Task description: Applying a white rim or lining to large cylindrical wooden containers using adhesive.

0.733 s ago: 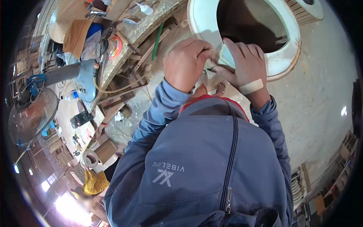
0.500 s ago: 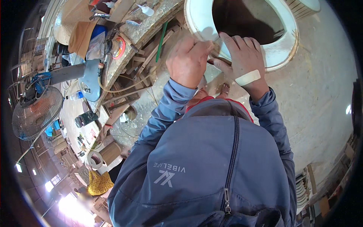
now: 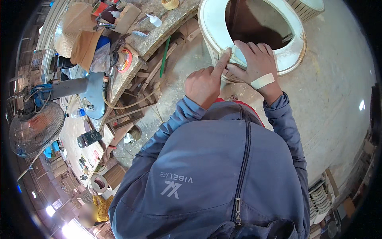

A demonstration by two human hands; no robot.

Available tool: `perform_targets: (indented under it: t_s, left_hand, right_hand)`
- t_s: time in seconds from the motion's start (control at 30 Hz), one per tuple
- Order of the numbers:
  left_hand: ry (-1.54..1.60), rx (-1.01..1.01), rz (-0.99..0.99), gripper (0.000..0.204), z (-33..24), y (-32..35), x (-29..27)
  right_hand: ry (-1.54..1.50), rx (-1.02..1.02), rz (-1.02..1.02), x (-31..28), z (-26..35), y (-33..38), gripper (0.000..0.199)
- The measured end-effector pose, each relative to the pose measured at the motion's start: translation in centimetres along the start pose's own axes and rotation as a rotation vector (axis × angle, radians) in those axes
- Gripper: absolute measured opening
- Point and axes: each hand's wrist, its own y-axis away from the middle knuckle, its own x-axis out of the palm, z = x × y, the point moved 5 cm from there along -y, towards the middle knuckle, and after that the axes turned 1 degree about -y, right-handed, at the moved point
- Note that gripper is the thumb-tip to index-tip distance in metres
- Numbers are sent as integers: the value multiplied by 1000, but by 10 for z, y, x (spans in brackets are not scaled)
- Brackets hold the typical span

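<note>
A dusty concrete workshop floor spreads under the person, who bends over it in a blue-grey zipped jacket. Nearest, both sleeves reach forward. The left hand is mostly curled, its index finger stretched out and pressing on the near rim of a pale oval wooden frame that lies on the floor just ahead; it grasps nothing. The right hand, with a strip of tape across its back, lies flat with fingers spread on the same rim beside that fingertip, pressing rather than gripping. The frame looks stiff and fairly light, with a thin rim that may mark or chip; its outer edge seems the safest hold. Beyond, to the left, are a cluttered workbench and a standing fan
</note>
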Motion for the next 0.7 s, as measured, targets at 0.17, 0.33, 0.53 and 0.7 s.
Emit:
perform_targets:
  t_s: [0.17, 0.33, 0.53, 0.7]
  left_hand:
    - [103, -2, 16, 68, 5, 2, -5]
    - [191, -2, 50, 61, 9, -5, -7]
    - [254, 34, 79, 59, 14, -3, -6]
    - [201, 62, 112, 59, 13, -16, -6]
  right_hand:
    - [26, 80, 5, 8, 6, -5, 61]
    - [44, 51, -42, 7, 6, -6, 59]
    - [65, 64, -54, 7, 6, -5, 59]
    - [59, 63, -53, 5, 8, -6, 58]
